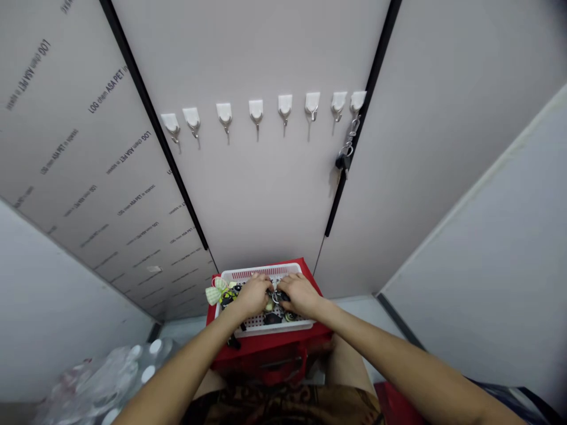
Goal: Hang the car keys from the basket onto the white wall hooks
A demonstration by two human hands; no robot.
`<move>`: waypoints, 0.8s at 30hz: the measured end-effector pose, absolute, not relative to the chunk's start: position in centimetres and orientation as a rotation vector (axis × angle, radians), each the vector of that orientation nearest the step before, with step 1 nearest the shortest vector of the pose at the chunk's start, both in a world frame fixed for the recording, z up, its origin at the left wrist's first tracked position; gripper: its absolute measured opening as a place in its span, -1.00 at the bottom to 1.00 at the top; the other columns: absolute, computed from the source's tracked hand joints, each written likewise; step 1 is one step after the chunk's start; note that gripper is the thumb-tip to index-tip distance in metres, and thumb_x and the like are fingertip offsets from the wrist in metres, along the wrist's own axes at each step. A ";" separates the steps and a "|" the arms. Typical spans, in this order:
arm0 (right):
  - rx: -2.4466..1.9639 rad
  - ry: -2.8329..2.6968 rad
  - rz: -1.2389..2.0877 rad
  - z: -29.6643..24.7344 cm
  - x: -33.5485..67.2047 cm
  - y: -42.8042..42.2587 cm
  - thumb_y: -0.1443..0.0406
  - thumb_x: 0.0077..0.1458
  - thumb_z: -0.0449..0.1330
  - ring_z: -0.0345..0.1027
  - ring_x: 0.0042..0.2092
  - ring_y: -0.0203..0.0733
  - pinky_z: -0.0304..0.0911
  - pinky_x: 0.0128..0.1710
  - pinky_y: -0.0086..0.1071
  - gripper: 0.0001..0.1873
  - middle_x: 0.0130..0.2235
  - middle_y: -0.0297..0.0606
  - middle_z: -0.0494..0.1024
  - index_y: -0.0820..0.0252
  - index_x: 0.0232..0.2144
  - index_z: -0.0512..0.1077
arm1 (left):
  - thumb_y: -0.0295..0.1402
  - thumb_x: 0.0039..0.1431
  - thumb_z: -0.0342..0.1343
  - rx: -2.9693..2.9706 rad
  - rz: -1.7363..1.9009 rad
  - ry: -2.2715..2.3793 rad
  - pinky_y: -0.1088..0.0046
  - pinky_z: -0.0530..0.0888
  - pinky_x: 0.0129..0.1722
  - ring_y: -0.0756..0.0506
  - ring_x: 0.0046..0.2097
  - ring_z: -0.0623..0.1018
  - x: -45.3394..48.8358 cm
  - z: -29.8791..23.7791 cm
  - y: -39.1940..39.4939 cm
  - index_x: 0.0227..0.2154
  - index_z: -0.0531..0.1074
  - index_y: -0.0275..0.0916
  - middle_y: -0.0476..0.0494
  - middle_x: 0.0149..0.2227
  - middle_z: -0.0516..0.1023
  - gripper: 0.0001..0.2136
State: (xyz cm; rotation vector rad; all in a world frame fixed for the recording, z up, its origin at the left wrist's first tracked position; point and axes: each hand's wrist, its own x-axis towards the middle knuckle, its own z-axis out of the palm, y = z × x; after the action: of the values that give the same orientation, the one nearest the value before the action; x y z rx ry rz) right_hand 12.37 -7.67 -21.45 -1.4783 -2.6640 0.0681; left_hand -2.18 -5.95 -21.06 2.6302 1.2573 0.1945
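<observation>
A white plastic basket [261, 331] holds several bunches of keys and keychains. Both of my hands reach into it from the near side. My left hand [254, 294] has its fingers curled at the edge of a metal key ring [276, 297] near the basket's middle. From the other side, my right hand [301, 294] is closed around the dark keys on that ring. At the basket's left end lies a pale green checked bow [217, 292] beside yellow and black key fobs. A dark fob [272, 319] rests near the front wall. My fingers partly hide what they grip.
The basket stands on a red box or bag [266, 342]. Along the white wall panel runs a row of several adhesive hooks [256, 110]. A bunch of keys [342, 160] hangs from the rightmost hook. Plastic-wrapped bottles [148, 373] stand at lower left.
</observation>
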 end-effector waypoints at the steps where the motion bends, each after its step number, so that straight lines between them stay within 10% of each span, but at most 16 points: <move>1: -1.481 -2.658 0.076 -21.5 12.3 -7.6 0.23 -0.31 0.11 0.14 -0.27 -0.15 -0.02 -0.29 -0.32 -0.72 -0.36 -0.20 0.37 0.23 -0.43 0.30 | -0.53 -0.21 -0.13 2.641 0.186 1.253 0.48 0.18 -0.20 -0.04 -0.22 0.25 -2.2 -21.0 -6.0 -0.44 0.34 -0.25 -0.08 -0.29 0.33 -0.77; 15: -1.244 -1.593 1.222 -17.1 13.7 -6.4 0.21 -0.22 0.00 0.11 -0.58 -0.43 0.05 -0.54 -0.53 -0.77 -0.65 -0.41 0.31 0.30 -0.67 0.28 | -0.47 -0.22 -0.04 2.209 0.627 1.178 0.45 0.18 -0.15 -0.02 -0.16 0.26 -0.5 -20.3 -6.3 -0.24 0.23 -0.27 -0.09 -0.21 0.31 -0.65; 24: -1.241 -1.286 1.145 -13.4 13.8 -5.7 0.20 -0.31 0.06 0.11 -0.59 -0.43 0.04 -0.55 -0.52 -0.78 -0.67 -0.42 0.30 0.29 -0.68 0.29 | -0.38 -0.09 -0.13 1.416 0.849 0.935 0.52 0.30 -0.37 0.04 -0.36 0.39 2.4 -16.4 -5.6 -0.31 0.28 -0.31 -0.08 -0.36 0.41 -0.76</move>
State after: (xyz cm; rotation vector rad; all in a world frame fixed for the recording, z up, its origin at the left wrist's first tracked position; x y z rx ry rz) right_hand 13.80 -5.73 -13.42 -1.2411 -1.2859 1.1451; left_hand 2.38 -5.64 -16.35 1.4157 0.9352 0.8488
